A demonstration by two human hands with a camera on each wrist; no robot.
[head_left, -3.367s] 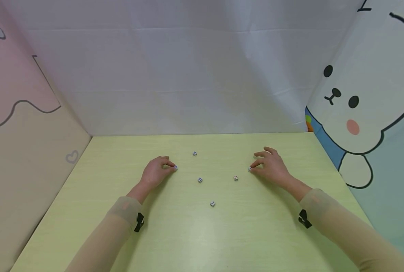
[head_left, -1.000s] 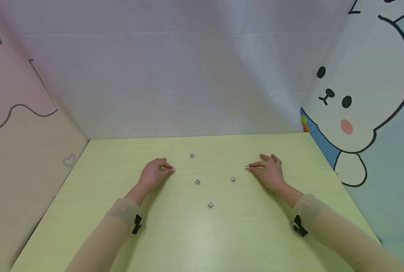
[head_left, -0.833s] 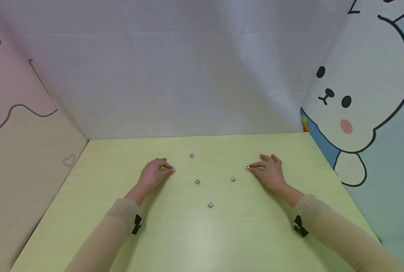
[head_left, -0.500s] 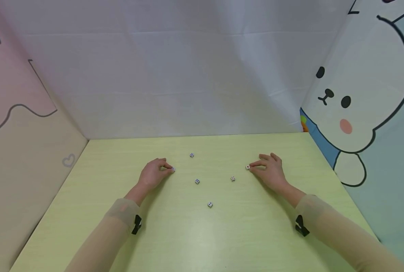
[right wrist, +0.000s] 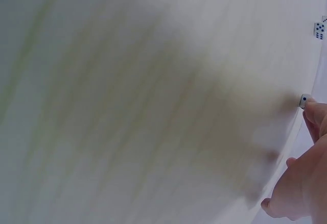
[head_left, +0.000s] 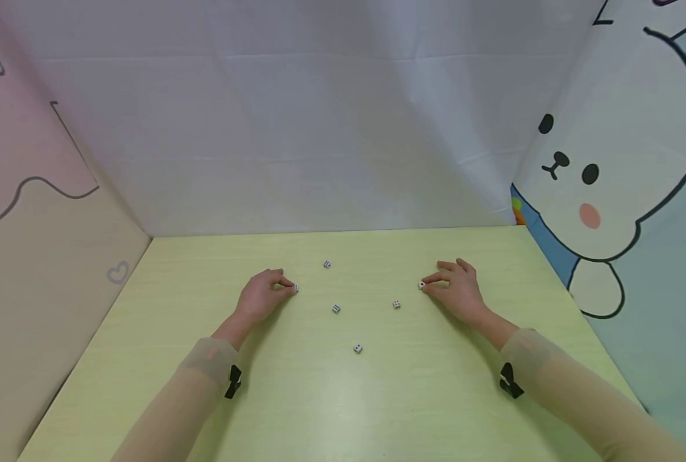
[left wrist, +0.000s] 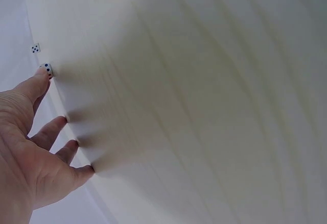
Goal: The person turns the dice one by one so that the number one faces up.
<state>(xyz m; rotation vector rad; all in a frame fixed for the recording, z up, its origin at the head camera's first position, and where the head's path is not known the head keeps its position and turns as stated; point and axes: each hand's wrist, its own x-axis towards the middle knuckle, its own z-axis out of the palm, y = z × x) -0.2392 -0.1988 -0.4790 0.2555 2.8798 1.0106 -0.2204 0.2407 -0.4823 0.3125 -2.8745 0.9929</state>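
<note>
My left hand [head_left: 262, 296] pinches a small white die [head_left: 296, 288] between thumb and index finger, low at the table surface. In the left wrist view the die [left wrist: 47, 70] shows dark pips beside the thumb tip, and the other fingertips of that hand [left wrist: 38, 147] touch the table. Across from it, my right hand [head_left: 457, 294] pinches another die [head_left: 421, 285]. That die [right wrist: 304, 100] shows a single large pip in the right wrist view, at the fingertips of the hand [right wrist: 301, 178]. Between the hands lie more dice [head_left: 396, 305], one of them [head_left: 335, 309] nearer the left.
One die [head_left: 327, 264] lies farther back on the pale wooden table [head_left: 296, 398], and another [head_left: 357, 348] lies closer to the front. A white sheet [head_left: 319, 141] stands behind the table. Printed panels flank it, the right one with a cartoon face [head_left: 614, 128].
Since the earliest frame the right hand has turned slightly, and its die shows a different face. The left hand keeps its pinch. The whole view has shifted a little; the loose dice lie as before.
</note>
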